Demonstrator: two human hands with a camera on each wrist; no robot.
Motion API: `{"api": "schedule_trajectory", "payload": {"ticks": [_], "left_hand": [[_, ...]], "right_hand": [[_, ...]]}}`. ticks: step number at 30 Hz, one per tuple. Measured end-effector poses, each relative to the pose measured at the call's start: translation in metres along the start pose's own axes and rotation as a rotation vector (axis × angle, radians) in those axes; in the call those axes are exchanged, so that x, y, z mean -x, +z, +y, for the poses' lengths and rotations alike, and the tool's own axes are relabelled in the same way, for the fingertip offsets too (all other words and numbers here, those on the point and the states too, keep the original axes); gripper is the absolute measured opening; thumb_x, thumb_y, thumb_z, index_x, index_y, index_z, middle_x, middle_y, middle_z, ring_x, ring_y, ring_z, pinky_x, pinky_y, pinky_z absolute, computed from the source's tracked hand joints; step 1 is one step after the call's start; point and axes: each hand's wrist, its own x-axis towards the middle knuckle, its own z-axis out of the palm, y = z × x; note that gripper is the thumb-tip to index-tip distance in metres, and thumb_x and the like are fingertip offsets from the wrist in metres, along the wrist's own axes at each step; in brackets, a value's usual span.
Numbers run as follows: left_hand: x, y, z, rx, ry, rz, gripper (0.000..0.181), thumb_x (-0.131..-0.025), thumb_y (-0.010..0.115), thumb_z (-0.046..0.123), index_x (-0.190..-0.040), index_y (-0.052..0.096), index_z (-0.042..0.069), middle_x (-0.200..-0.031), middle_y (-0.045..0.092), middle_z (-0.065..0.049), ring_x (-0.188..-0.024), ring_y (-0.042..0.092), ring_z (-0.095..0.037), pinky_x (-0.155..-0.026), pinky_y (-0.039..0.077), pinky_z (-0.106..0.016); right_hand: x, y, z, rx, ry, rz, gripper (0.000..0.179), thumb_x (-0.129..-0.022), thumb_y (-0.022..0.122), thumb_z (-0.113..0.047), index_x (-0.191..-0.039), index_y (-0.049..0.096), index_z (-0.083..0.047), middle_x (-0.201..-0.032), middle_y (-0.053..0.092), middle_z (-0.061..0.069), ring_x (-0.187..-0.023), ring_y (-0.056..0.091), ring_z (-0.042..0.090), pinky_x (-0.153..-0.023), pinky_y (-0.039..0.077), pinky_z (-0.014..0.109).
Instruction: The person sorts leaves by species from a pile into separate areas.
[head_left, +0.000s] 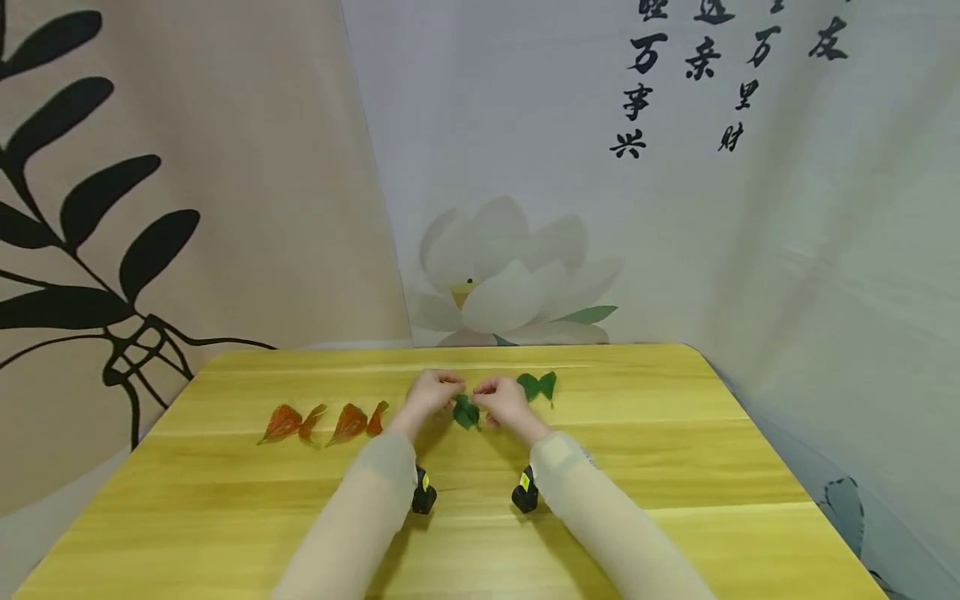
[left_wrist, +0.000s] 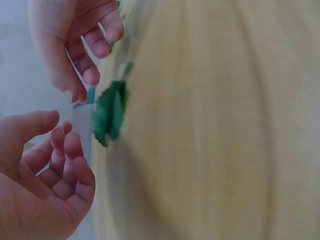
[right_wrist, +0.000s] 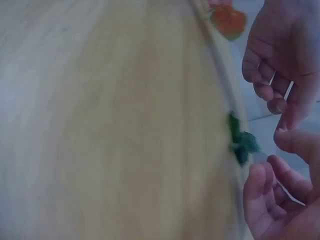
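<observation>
A dark green leaf piece point(head_left: 466, 412) lies on the wooden table between the two hands. My left hand point(head_left: 432, 393) is at its upper left, fingers loosely bent; in the left wrist view a gap shows between thumb and fingertips, with nothing visible there. From the other side, my right hand point(head_left: 504, 400) hovers at the leaf's upper right, its fingers point(left_wrist: 91, 75) relaxed and apart. In the right wrist view the leaf piece point(right_wrist: 242, 142) sits beside the fingertips, and the tips of both hands overlap one another.
Two orange-red leaf pieces, one point(head_left: 283, 423) farther left and one point(head_left: 351, 422) nearer, each have a smaller part beside them. Another green leaf pair point(head_left: 537, 386) lies right of the hands. The yellow wooden table point(head_left: 660, 467) ends at a printed curtain point(head_left: 525, 167).
</observation>
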Motion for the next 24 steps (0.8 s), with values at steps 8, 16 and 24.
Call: {"api": "schedule_trajectory", "payload": {"ticks": [8,16,24], "left_hand": [[0.006,0.009,-0.015,0.035,-0.06,-0.005,0.025,-0.094,0.063,0.018,-0.108,0.067,-0.002,-0.074,0.064,-0.013,-0.064,0.061,-0.022,-0.058,0.051,-0.031],[0.01,0.01,-0.021,0.04,-0.081,0.028,0.026,-0.094,0.065,0.025,-0.098,0.069,0.0,-0.08,0.066,-0.012,-0.069,0.064,-0.022,-0.061,0.053,-0.031],[0.008,0.008,-0.02,0.091,-0.088,0.04,0.04,-0.091,0.065,0.041,-0.079,0.07,0.004,-0.077,0.067,-0.011,-0.062,0.063,-0.021,-0.059,0.054,-0.031]], "right_hand": [[0.0,0.007,0.008,0.097,-0.038,0.017,0.017,-0.085,0.074,-0.011,-0.097,0.066,-0.002,-0.081,0.065,0.005,-0.041,0.045,0.01,-0.042,0.046,0.026],[0.004,0.014,0.005,0.246,-0.097,0.078,0.009,-0.084,0.074,-0.014,-0.079,0.071,-0.008,-0.069,0.064,0.0,-0.05,0.05,0.011,-0.047,0.045,0.026],[0.003,0.025,0.001,0.202,-0.162,0.149,0.014,-0.084,0.074,-0.017,-0.074,0.068,-0.009,-0.07,0.063,-0.002,-0.058,0.051,0.012,-0.055,0.044,0.027]]}}
